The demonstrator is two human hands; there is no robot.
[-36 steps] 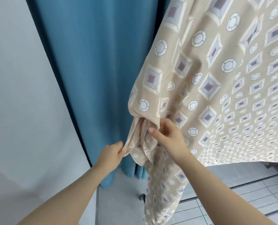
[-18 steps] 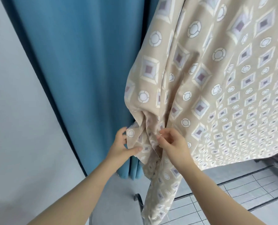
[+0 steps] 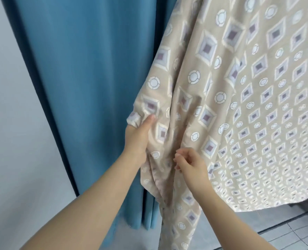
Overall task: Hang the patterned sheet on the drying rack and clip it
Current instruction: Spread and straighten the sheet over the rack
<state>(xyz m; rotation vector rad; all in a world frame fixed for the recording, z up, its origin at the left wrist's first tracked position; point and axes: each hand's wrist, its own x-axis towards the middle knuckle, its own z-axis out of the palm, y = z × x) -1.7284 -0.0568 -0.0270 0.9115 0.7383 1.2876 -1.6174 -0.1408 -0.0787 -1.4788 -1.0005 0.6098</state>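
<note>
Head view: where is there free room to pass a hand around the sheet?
Free: left of the patterned sheet's edge, before the blue curtain, above the left hand; also under the sheet's lower hem, above the tiled floor at lower right. Crowded: the bunched folds between the left hand, which grips the edge, and the right hand.

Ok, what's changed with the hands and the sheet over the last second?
The left hand slid up the sheet and now grips its bunched edge, thumb on the front; the gathered cloth has opened out. The right hand stayed by the middle fold, fingers curled; whether it pinches is unclear. The curtain is unchanged.
</note>
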